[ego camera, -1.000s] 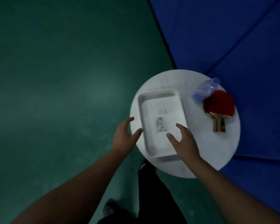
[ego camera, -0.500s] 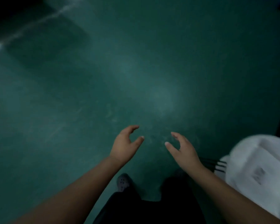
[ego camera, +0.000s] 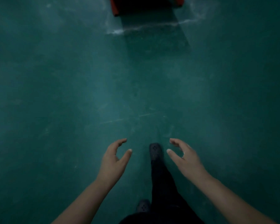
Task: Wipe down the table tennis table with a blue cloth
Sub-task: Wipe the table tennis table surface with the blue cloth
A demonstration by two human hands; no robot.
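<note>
**Walking with empty hands, no cloth yet**

The left hand (ego camera: 114,160) and the right hand (ego camera: 184,157) hang over the green floor (ego camera: 71,94), fingers loosely curled and apart, holding nothing. A dark shoe (ego camera: 155,151) steps forward. The blue cloth and the table tennis desk are not in view. To do this step well, I think the person should first find the cloth, then take it flat.

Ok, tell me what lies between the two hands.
In the head view, a dark perforated shoe on the green floor lies between the left hand and right hand.
</note>
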